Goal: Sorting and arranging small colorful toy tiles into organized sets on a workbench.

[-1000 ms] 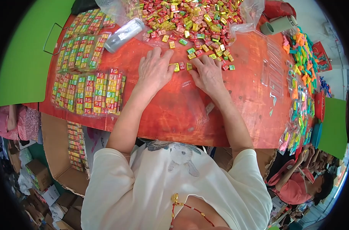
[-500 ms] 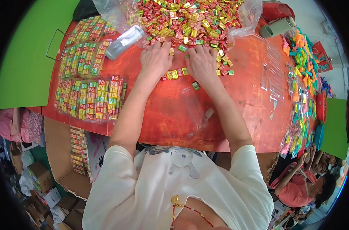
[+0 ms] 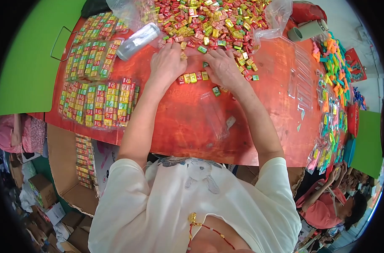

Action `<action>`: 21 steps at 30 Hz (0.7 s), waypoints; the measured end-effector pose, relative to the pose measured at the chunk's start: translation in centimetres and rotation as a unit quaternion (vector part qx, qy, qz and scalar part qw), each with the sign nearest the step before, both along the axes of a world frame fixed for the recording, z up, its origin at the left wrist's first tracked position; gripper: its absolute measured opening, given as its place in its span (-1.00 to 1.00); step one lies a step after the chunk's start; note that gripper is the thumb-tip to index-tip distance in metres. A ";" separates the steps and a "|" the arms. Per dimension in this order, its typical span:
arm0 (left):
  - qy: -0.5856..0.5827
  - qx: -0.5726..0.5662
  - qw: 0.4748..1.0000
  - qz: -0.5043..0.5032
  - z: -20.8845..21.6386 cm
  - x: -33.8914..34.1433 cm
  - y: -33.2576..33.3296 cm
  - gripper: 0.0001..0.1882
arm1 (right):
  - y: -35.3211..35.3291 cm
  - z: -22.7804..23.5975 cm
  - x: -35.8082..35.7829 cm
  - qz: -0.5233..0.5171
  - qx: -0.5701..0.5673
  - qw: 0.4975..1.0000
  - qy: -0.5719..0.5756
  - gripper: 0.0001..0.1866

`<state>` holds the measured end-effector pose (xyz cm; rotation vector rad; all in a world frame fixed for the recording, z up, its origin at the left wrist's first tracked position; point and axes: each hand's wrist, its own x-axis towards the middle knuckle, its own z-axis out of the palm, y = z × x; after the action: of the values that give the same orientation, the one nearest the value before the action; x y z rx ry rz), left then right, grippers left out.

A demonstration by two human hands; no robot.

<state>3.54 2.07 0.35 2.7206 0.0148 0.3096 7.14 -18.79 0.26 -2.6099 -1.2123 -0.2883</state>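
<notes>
Left hand: In the head view, your fingers curl down near the pile, and a yellow block is by your thumb. I cannot tell if you pinch it or only touch it.
Right hand: Your fingers bend low, with a green block by the tips. I cannot tell if it is gripped.
Row: Red and yellow blocks lie in a short line between your hands, perhaps there so both can reach it.
Loose block: This green one lies alone, nearer the table's near edge than the row.
Pile: The heap sits at the far edge of the table. Clear plastic beside it may help stop blocks from sliding off.
Packs: Filled ones lie along the left edge, likely to leave the middle free for your hands.
Toys: They crowd the right edge, well apart from the blocks, maybe so nothing mixes.
</notes>
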 end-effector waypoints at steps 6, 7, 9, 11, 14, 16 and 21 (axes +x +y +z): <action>0.034 -0.033 0.999 0.024 0.6 -6.4 0.8 -0.76 | -2.8 -0.5 0.3 -0.026 0.011 0.999 -0.028 -0.70; 0.037 -0.011 0.999 0.017 0.1 -7.2 0.8 -0.76 | -2.9 -0.4 0.0 -0.025 0.010 0.999 -0.028 -0.70; 0.040 0.010 0.999 0.009 -0.3 -7.7 0.8 -0.76 | -3.0 -0.2 -0.7 -0.011 0.012 0.999 0.040 -0.69; 0.015 0.024 1.000 -0.002 -0.3 -8.1 0.7 -0.76 | -2.8 0.0 -1.4 -0.003 0.016 0.999 0.050 -0.68; 0.084 -0.029 0.996 -0.005 0.6 -7.9 -0.3 -0.71 | -2.3 0.0 -1.9 0.013 0.030 0.997 0.068 -0.66; 0.096 -0.041 0.995 -0.005 0.8 -7.9 -0.3 -0.65 | -2.3 -0.1 -2.1 0.004 0.021 0.997 0.076 -0.63; 0.097 -0.083 0.992 -0.021 1.1 -8.4 0.0 -0.48 | -2.5 0.4 -2.5 -0.003 0.039 0.996 0.083 -0.54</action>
<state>-4.88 2.09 1.44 2.5713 0.0358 0.0296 4.61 -21.34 0.65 -2.5147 -1.1153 -0.1130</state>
